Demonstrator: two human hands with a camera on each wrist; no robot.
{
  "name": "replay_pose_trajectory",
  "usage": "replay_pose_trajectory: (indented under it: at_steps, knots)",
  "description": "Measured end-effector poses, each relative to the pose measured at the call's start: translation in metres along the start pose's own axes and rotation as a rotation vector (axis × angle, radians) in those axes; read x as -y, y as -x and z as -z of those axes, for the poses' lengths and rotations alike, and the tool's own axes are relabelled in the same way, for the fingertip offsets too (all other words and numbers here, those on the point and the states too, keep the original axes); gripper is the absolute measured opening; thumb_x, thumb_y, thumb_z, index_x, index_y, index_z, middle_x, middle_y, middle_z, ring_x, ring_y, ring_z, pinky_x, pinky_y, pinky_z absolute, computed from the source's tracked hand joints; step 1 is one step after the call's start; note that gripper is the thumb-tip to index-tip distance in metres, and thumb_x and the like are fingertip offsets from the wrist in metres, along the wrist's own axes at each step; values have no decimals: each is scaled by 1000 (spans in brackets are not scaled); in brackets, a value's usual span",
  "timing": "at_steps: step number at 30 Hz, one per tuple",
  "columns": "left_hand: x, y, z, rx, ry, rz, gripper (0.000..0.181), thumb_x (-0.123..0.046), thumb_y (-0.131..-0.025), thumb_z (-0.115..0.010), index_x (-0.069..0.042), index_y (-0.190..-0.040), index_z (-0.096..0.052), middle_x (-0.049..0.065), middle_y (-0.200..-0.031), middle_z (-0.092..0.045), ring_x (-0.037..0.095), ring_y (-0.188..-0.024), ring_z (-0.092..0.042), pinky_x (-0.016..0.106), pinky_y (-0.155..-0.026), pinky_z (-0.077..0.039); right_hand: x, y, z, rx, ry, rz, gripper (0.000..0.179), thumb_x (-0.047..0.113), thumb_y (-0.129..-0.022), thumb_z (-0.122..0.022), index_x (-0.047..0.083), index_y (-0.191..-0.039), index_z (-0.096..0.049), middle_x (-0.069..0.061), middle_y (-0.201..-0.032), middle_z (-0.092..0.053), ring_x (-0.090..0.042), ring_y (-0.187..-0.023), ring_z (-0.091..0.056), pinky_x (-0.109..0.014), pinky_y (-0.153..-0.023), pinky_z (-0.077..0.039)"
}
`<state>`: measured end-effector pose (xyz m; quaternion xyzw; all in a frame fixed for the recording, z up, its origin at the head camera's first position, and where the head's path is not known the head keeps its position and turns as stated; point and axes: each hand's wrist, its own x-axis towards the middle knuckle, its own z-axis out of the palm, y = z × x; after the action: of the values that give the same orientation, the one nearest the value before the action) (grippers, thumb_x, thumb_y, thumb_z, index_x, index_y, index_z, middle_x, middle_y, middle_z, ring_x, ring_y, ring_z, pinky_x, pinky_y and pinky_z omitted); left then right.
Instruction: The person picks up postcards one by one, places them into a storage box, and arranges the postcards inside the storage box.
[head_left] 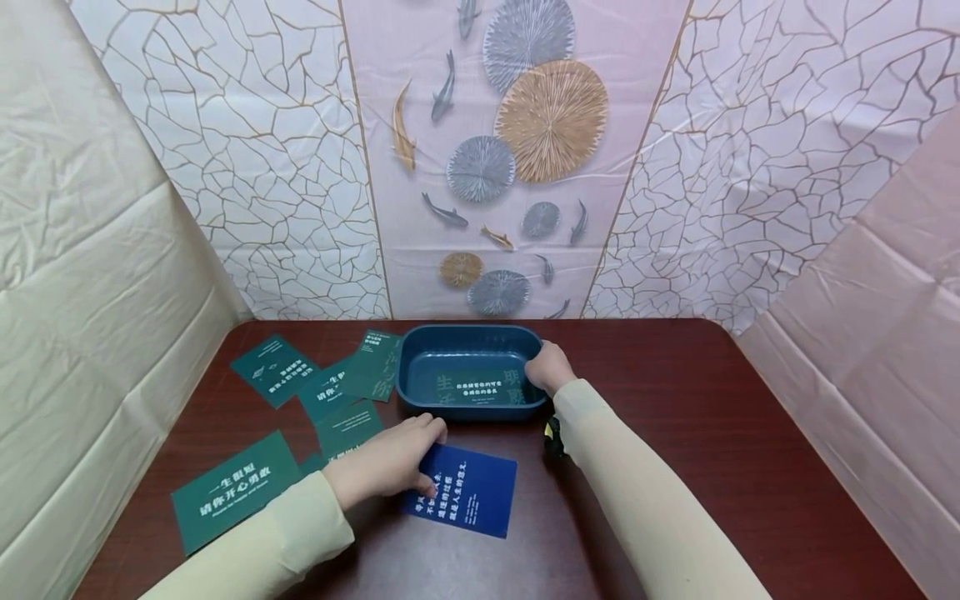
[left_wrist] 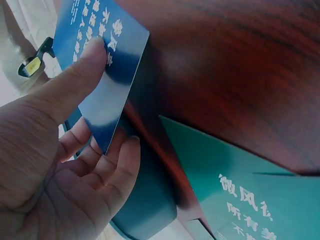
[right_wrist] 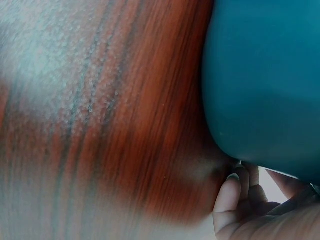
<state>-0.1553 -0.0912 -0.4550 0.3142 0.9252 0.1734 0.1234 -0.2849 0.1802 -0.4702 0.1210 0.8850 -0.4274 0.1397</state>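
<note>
A blue card (head_left: 483,492) with white lettering is held in my left hand (head_left: 393,458), just in front of the basin. In the left wrist view the thumb lies over the card's printed face and the other fingers are behind its edge. My right hand (head_left: 551,367) grips the right end of a dark teal rectangular basin (head_left: 472,412). From the right wrist its fingers (right_wrist: 230,195) show against the lower side of the basin; part of the grip is hidden. Inside the basin lies a green card (head_left: 480,388) with white characters.
Several green cards lie scattered left of the basin, some overlapping, among them one card (head_left: 238,490) at the near left and another card (head_left: 275,371) at the far left. A black band with a yellow patch (head_left: 553,435) is on the right wrist. Patterned cloth (head_left: 300,208) hangs behind the table (head_left: 675,417).
</note>
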Motion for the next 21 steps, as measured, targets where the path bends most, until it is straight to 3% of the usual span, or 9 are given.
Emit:
replay_pose_trajectory:
  at_steps: [9, 21]
  knots:
    - [1, 2, 10, 20, 172, -7, 24, -21, -85, -76, -22, -95, -55, -7, -87, -52, 11, -80, -52, 29, -71, -45, 0, -2, -1, -7, 2, -8, 65, -1, -95, -45, 3, -153, -17, -19, -152, -29, -37, -134, -36, -54, -96, -43]
    - [6, 5, 15, 67, 357, -55, 11, -12, -94, -65, -21, -96, -59, -6, -83, -56, 10, -76, -54, 29, -67, -47, 1, 0, 0, -9, 20, -14, 64, 0, -96, -46, 2, -153, -18, -19, -152, -30, -37, -134, -36, -54, -97, -42]
